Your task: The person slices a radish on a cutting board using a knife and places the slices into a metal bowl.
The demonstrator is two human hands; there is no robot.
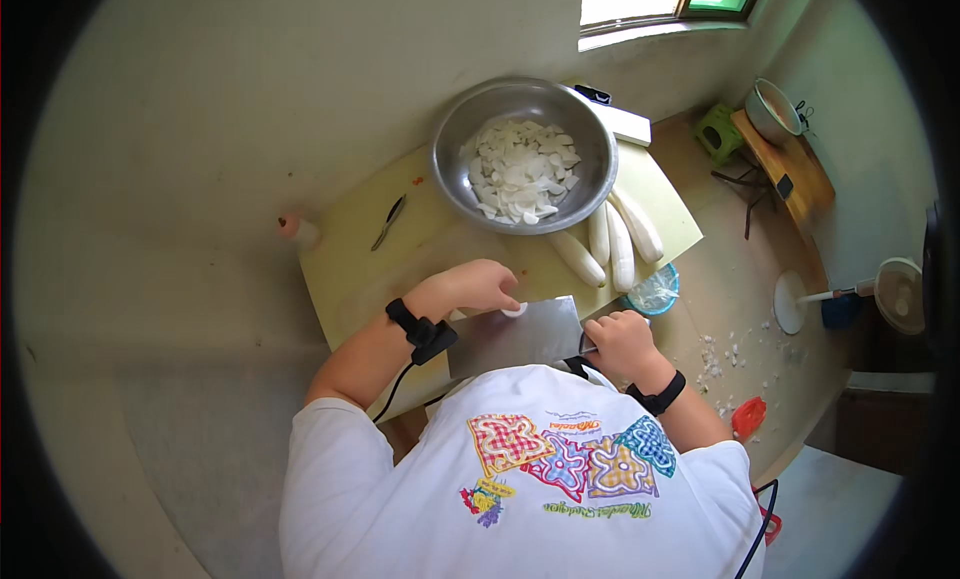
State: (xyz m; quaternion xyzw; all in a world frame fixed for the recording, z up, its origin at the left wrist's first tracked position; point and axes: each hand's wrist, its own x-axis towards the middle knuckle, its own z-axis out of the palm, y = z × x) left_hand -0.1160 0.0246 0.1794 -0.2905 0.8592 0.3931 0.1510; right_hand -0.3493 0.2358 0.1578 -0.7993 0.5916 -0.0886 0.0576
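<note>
My right hand (622,345) grips the handle of a broad cleaver (500,341), its wide steel blade lying across the table's near side. Close to the far edge of the blade, my left hand (478,285) has its fingers curled down onto a round white vegetable slice (515,310). What lies under the blade and the left palm is mostly hidden. Several peeled long white vegetables (622,244), which look like radishes, lie side by side right of centre. Beyond them a large metal bowl (447,174) holds a heap of white slices (522,171).
A peeler or small knife (389,222) lies on the pale table (345,254), left of the bowl. A pink-topped bottle (297,229) stands by the wall. Below the right edge is a blue lined bin (655,291). White scraps (715,361) litter the floor near a wooden bench (800,174).
</note>
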